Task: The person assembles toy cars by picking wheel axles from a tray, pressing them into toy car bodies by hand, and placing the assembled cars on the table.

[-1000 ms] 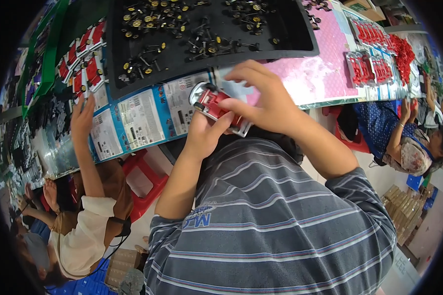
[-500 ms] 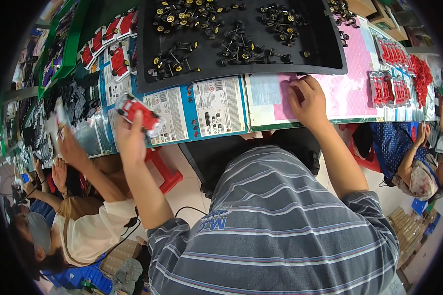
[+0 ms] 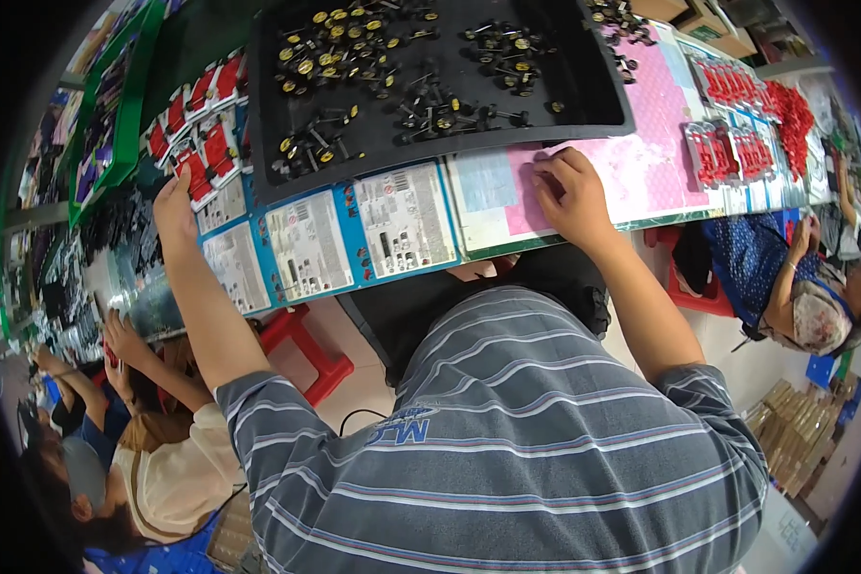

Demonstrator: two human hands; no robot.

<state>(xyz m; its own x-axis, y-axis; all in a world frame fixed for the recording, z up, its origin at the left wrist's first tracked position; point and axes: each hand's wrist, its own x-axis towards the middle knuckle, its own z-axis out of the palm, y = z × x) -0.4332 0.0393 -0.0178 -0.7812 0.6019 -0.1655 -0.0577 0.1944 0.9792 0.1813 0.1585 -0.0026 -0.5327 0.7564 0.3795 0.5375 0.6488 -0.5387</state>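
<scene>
My left hand (image 3: 175, 212) reaches to the left of the black tray, its fingers closed on a red and white toy car (image 3: 194, 184). That car is at the near end of a group of similar toy cars (image 3: 201, 93) set out in rows. My right hand (image 3: 580, 199) rests at the tray's near edge over a pink sheet, fingers curled in. Whatever is between its fingertips, if anything, is hidden. The black tray (image 3: 450, 143) holds many small wheel-and-axle sets (image 3: 330, 57), some with yellow hubs.
Printed cards (image 3: 407, 215) lie under the table's clear cover. To the right stand more red toy parts (image 3: 727, 153) and a red heap (image 3: 792, 124). A green crate (image 3: 115, 143) and dark parts are at the left. Co-workers sit on both sides; a red stool (image 3: 306, 354) is below.
My left hand has carried the toy car forward and left, from above the printed cards to the rows of cars. My right hand has stayed by the tray edge. The view has shifted slightly.
</scene>
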